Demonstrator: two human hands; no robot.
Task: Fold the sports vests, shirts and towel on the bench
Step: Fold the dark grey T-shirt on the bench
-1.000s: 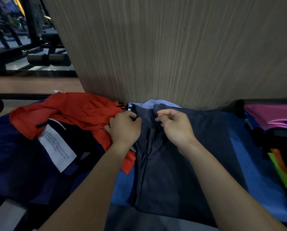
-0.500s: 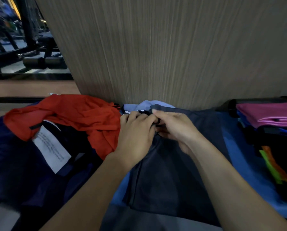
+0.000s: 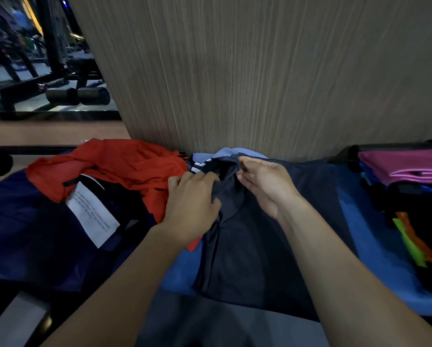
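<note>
Hands (image 3: 231, 190) parted — collar grip on shirt (image 3: 257, 246) unclear.

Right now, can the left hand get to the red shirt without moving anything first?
Probably yes. The left hand is at the dark shirt's collar, and the red shirt lies directly beside it on top of the pile, uncovered. It would have to leave the dark shirt first.
</note>
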